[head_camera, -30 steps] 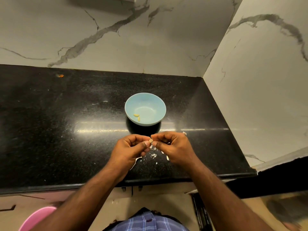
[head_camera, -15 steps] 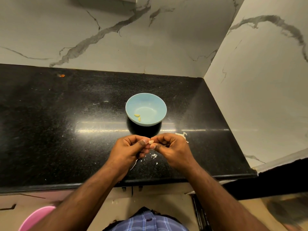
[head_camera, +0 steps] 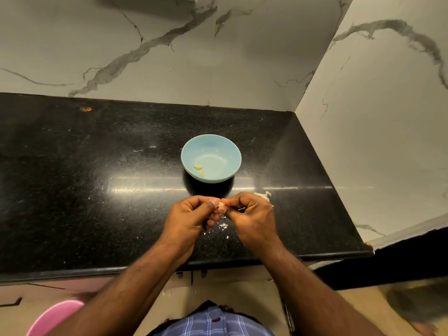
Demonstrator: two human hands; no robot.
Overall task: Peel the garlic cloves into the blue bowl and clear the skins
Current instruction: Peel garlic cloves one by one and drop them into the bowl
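Both hands meet over the black table [head_camera: 72,190], just in front of the blue bowl [head_camera: 211,158]. The left hand [head_camera: 191,218] and right hand [head_camera: 252,215] each have their grip pinched on one garlic clove [head_camera: 221,204] between them. Two peeled cloves [head_camera: 199,169] lie in the bowl; skin scraps [head_camera: 223,225] litter the table beneath the hands.

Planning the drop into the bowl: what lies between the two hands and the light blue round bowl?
In the head view, only bare black speckled countertop lies between the hands pinching the garlic clove and the light blue round bowl.
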